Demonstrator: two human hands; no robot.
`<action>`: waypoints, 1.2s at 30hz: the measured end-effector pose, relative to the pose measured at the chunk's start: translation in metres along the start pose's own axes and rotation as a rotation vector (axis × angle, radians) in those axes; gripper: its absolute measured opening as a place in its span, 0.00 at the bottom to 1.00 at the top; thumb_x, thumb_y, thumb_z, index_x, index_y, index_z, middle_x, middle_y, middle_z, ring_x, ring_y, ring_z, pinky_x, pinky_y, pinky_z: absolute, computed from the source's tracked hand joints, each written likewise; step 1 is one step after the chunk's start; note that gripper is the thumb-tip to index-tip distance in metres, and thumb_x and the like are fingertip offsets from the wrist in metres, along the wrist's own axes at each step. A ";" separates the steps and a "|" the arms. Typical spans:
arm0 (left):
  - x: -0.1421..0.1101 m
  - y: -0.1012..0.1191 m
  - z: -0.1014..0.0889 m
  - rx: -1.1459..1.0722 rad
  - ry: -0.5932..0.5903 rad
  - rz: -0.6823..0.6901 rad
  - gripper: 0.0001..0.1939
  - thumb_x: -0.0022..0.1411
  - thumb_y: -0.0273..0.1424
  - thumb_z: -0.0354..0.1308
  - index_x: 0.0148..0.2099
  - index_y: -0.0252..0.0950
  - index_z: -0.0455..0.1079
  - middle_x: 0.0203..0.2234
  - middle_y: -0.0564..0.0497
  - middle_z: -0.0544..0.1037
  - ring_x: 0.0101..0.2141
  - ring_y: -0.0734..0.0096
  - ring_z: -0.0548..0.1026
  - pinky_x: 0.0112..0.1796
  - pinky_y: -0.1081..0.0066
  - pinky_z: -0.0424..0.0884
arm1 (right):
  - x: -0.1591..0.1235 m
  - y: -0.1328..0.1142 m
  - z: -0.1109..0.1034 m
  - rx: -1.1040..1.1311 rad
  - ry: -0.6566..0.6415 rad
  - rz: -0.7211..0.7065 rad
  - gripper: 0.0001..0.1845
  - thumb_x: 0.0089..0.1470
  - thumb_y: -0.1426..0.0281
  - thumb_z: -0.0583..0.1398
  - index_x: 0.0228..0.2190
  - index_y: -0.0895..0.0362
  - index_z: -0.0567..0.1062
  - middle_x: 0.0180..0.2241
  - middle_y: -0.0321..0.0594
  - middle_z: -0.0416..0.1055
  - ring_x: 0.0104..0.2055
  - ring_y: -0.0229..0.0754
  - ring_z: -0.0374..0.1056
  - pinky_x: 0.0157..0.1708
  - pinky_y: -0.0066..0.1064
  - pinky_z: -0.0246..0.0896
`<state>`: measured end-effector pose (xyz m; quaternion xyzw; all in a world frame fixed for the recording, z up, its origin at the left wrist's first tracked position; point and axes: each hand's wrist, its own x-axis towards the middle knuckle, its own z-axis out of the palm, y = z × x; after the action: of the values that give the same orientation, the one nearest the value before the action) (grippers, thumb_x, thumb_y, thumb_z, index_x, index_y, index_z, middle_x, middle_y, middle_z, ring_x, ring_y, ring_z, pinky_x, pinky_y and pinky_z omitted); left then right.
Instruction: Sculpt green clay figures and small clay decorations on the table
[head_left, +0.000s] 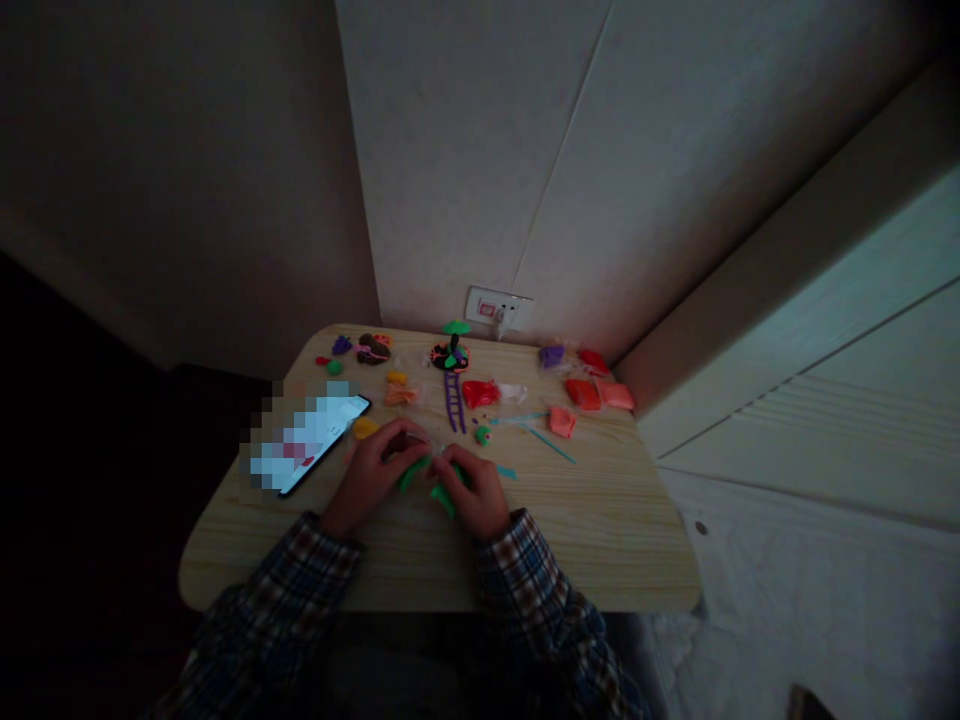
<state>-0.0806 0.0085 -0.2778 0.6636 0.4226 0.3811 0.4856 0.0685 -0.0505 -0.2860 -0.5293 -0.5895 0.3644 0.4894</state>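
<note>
Over the near middle of the table, my left hand (379, 462) and my right hand (478, 492) are close together with fingers pinched. Between them is a crumpled clear plastic bag (433, 448) with bright green modelling clay (444, 500) showing below the fingers. One green part hangs by my left fingertips, another under my right. Just beyond my right hand lies a small green clay ball (483, 436) with a red spot. A yellow clay piece (365, 429) sits beside my left hand. The fingers hide part of the bag.
A lit phone (330, 435), partly blurred out, lies at left. Behind are a purple clay ladder (454, 403), a black and green clay figure (451, 355) and a red clay packet (480, 394). More packets (583, 394) lie right, near teal sticks (553, 446). A wall socket (499, 306) is behind.
</note>
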 end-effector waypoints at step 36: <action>-0.002 0.001 0.000 0.056 -0.051 0.129 0.07 0.55 0.34 0.59 0.30 0.35 0.69 0.25 0.53 0.72 0.29 0.69 0.71 0.32 0.71 0.68 | 0.000 -0.006 -0.002 -0.091 0.006 -0.007 0.16 0.54 0.64 0.53 0.18 0.55 0.64 0.17 0.31 0.58 0.21 0.34 0.54 0.22 0.26 0.50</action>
<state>-0.0813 0.0062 -0.2773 0.7122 0.3770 0.3825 0.4520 0.0692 -0.0516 -0.2794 -0.5500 -0.6060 0.3340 0.4677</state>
